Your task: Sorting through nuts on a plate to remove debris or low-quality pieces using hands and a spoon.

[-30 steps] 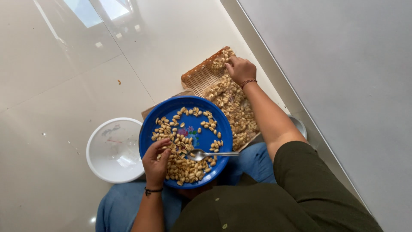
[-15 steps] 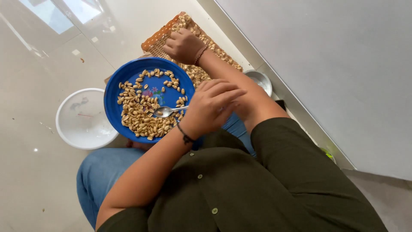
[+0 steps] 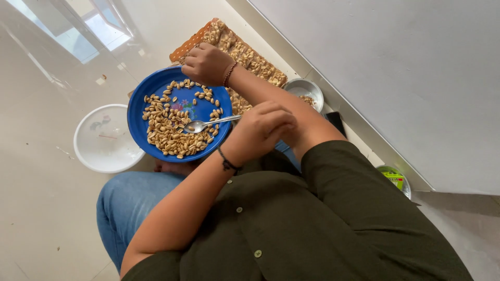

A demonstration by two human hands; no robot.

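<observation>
A round blue plastic plate (image 3: 156, 93) holds shelled peanuts (image 3: 166, 130) and a metal spoon (image 3: 208, 124). Left of it stands an empty white bowl (image 3: 104, 138). The left hand (image 3: 260, 130) is curled near the spoon's handle, its hold unclear. The right hand (image 3: 207, 63) is fisted at the far rim over a woven tray (image 3: 245, 52) of peanuts.

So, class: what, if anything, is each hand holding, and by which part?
Left hand: curled shut beside the round blue plastic plate, any contents hidden. Right hand: fisted at the plate's far rim; whether it grips anything cannot be told.
</observation>
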